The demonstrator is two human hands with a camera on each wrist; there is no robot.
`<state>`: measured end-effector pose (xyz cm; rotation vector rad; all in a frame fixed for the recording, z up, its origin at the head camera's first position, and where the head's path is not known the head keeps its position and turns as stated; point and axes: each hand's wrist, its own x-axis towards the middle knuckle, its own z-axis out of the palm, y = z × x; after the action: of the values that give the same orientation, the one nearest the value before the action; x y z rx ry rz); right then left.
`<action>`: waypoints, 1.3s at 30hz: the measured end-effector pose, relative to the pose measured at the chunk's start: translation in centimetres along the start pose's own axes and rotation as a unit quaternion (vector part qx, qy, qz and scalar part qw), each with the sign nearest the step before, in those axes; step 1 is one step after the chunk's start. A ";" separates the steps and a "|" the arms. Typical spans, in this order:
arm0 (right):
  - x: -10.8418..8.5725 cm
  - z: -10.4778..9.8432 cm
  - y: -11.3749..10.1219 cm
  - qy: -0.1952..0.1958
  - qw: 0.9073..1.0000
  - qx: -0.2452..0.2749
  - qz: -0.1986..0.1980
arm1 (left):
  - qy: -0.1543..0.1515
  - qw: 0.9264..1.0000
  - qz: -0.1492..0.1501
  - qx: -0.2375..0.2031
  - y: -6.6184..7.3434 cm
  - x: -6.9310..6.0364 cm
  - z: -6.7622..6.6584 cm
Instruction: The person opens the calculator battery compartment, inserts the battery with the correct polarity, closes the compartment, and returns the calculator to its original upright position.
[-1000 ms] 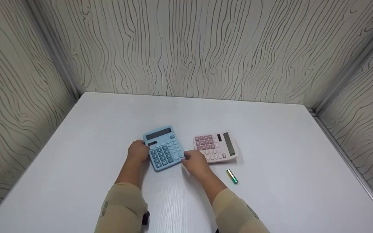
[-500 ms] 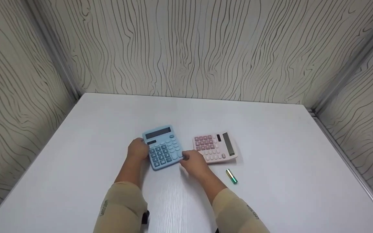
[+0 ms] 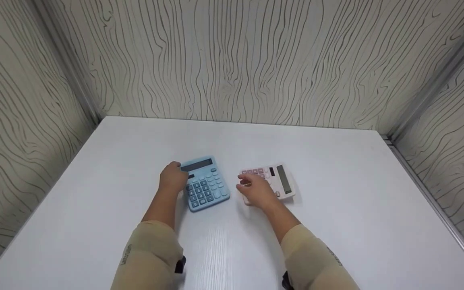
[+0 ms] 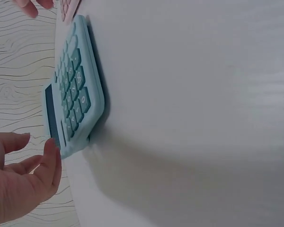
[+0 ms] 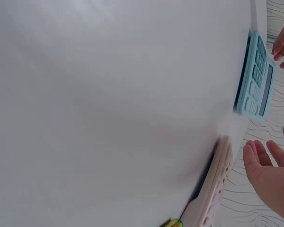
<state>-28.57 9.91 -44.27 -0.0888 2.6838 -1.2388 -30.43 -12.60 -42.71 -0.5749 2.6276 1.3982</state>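
A blue calculator lies face up on the white table. My left hand is at its upper left edge, with thumb and fingers apart; in the left wrist view the left fingertips are by the display corner, and I cannot tell whether they touch. My right hand hovers over the pink calculator, loosely bent and holding nothing, and hides part of its keys. In the right wrist view, a gold and green battery shows at the bottom edge beside the pink calculator. The right forearm hides it in the head view.
The white table runs back to a wood-grain patterned panel. Similar panels stand at the left and right, with grey metal posts at the corners.
My right hand has let go of the blue calculator's lower right edge and moved right, over the pink one. The left hand has loosened and shifted slightly up along the blue calculator's edge.
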 end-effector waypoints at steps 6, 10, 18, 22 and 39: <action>0.4 -2.7 0.9 0.027 1.000 0.000 0.008 | -0.017 0.999 0.016 -0.026 1.7 -0.5 0.6; 0.4 -4.5 1.3 0.027 0.999 -0.003 0.020 | -0.032 0.998 0.035 -0.038 2.8 -1.2 1.4; 0.0 -7.6 3.0 0.045 0.999 0.000 0.028 | -0.081 0.992 0.053 -0.084 4.4 -2.5 4.7; 0.0 -8.6 3.9 0.061 0.997 0.002 0.036 | -0.099 0.990 0.051 -0.081 4.8 -2.8 6.4; -0.5 -9.5 7.5 0.085 0.993 0.001 0.077 | -0.161 0.985 -0.016 -0.067 5.2 -4.3 11.0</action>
<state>-29.73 21.95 -43.90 0.2316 2.7688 -1.2536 -29.28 0.23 -43.82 -0.3654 2.2775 1.5224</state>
